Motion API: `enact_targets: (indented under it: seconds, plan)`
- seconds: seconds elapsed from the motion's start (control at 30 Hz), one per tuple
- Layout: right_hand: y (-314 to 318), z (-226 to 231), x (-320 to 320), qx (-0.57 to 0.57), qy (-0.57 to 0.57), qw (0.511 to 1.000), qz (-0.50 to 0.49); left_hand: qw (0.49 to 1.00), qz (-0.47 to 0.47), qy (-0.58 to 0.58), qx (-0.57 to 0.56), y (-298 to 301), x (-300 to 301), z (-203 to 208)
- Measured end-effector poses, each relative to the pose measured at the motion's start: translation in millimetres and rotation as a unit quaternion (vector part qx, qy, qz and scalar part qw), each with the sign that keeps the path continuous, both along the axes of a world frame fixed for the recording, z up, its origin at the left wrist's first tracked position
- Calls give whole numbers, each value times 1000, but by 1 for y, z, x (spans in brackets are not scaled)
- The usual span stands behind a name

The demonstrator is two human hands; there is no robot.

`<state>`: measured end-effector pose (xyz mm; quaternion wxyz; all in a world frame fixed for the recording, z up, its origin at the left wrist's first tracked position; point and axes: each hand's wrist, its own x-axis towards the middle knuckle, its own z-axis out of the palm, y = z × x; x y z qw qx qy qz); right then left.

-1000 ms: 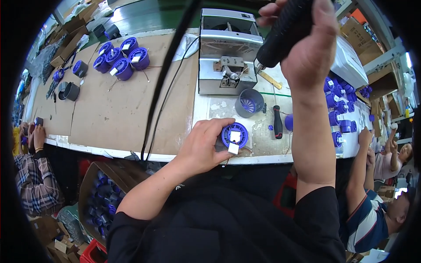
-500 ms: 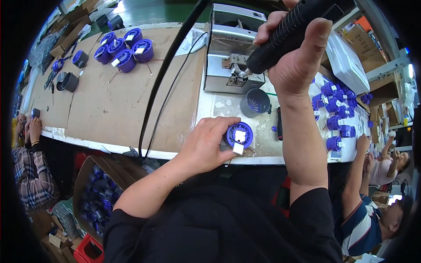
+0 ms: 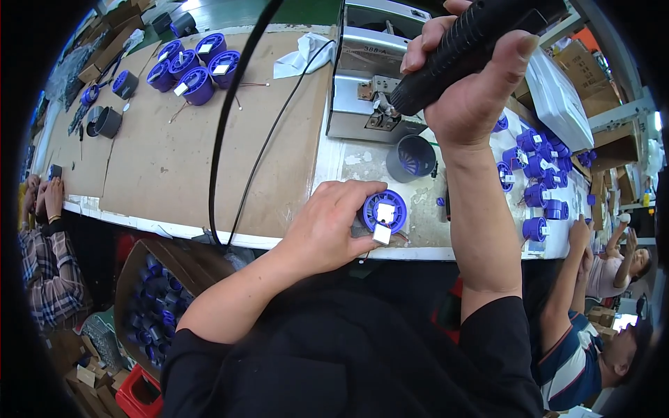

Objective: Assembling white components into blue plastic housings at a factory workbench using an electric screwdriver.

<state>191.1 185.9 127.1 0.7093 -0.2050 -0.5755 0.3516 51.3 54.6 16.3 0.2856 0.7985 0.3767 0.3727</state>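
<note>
My left hand [image 3: 331, 226] curls round a purple round housing [image 3: 385, 211] with radial fins at the table's front edge. A white square piece [image 3: 381, 234] sits on its near side, and thin wires trail out beside it. Raised at the upper right, my right hand [image 3: 467, 90] is wrapped round a black electric screwdriver [image 3: 456, 59]. The screwdriver's nose is at the metal block on the front of a grey metal machine, likely a screw feeder [image 3: 355, 115]; its bit is hard to make out. A dark grey cup [image 3: 411, 159] stands between the machine and the housing.
Several purple housings [image 3: 197, 87] stand at the far left, and more [image 3: 536, 167] stand on the right. A black cable [image 3: 219, 153] crosses the table. A box of dark parts [image 3: 157, 306] is below left. Co-workers' hands [image 3: 54, 198] show at both sides.
The screwdriver's nose has come closer to the machine's metal block. The black cable has swung left. My left hand keeps its hold on the housing; the whole view has shifted slightly.
</note>
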Motion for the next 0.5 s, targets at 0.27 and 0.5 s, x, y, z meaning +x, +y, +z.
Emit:
enact_targets:
  seconds: [0.27, 0.5]
  plan:
    - [-1, 9, 1, 14, -14, 1000, -16, 1000, 7, 6, -5, 1, 1, 5]
    - [-11, 7, 13, 73, -68, 995, 8, 999, -11, 29, -32, 0, -1, 5]
